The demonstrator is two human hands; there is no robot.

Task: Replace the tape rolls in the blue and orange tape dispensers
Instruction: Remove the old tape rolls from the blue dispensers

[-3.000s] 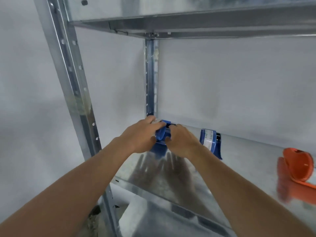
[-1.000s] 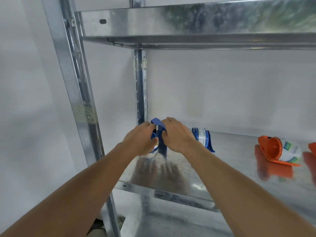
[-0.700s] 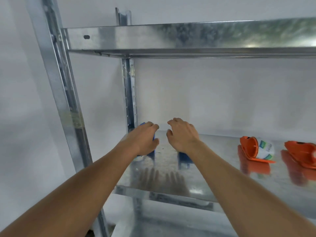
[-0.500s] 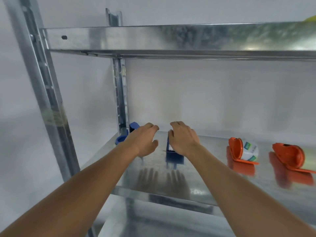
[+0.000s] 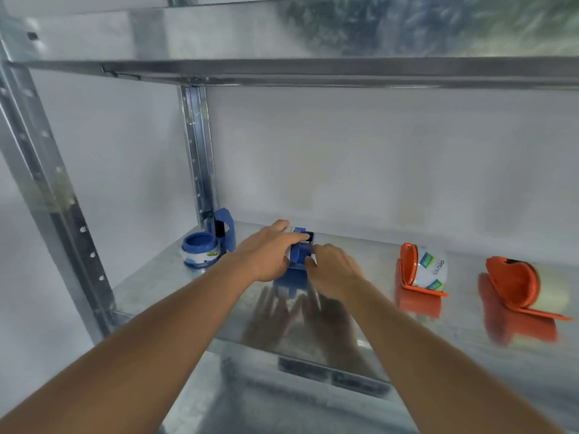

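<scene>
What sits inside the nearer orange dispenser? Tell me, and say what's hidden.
A tape roll with a white, green-and-blue printed label sits inside the nearer orange dispenser, leaning against its upright orange side. That side covers the roll's left face, so its core and how it is seated cannot be seen.

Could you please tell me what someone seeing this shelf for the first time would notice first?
Most likely the two hands meeting at the middle of the metal shelf, the left hand and right hand both gripping a blue tape dispenser. Next come the two bright orange dispensers on the right, one with a labelled roll and one farther right. At the back left corner stand a blue-cored tape roll and another blue dispenser.
</scene>
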